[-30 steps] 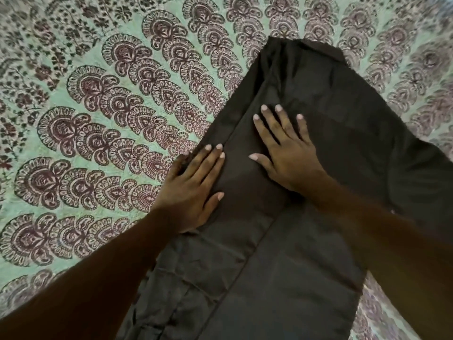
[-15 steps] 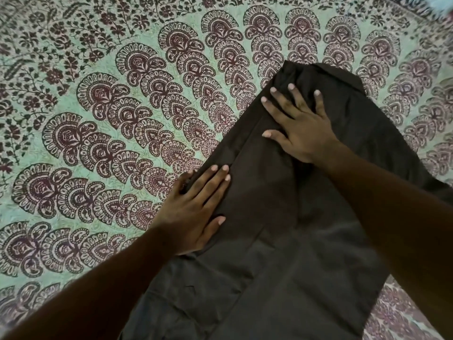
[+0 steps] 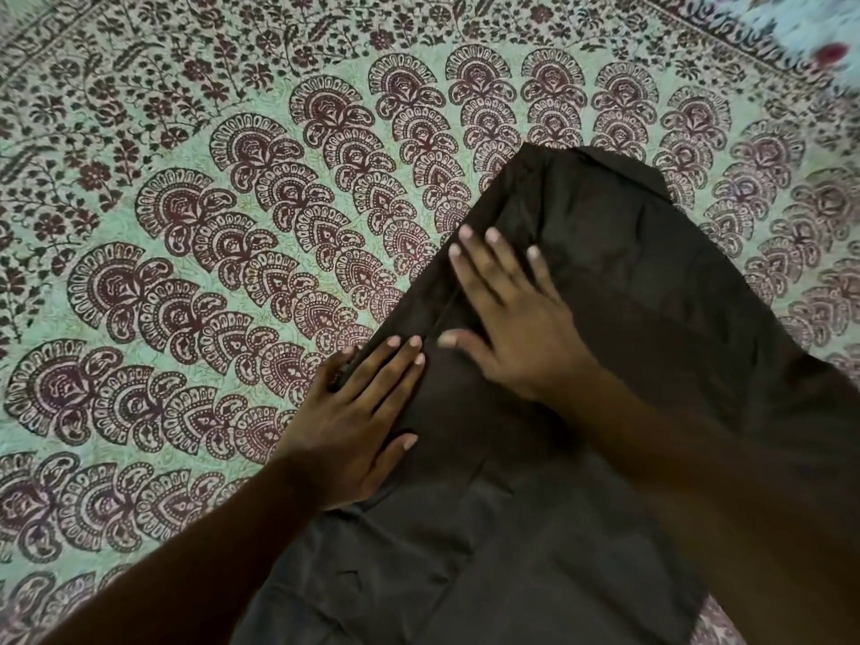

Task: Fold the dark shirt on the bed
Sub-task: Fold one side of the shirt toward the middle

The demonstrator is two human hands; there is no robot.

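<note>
The dark shirt point(image 3: 628, 281) lies flat on the bed, its collar end pointing to the upper right and its left side folded inward along a long straight edge. My left hand point(image 3: 358, 421) lies flat with straight fingers on that folded edge, partly over the bedspread. My right hand point(image 3: 507, 318) presses palm-down on the shirt just above the left hand, fingers spread toward the collar. Both forearms cover part of the lower shirt.
A green bedspread point(image 3: 232, 253) with maroon paisley fans covers the whole bed around the shirt. A pale blue floral cloth point(image 3: 809, 25) shows at the top right corner.
My right hand slid up toward the collar, then came back down the fold to sit close to the left hand. My left hand stayed pressed on the folded edge.
</note>
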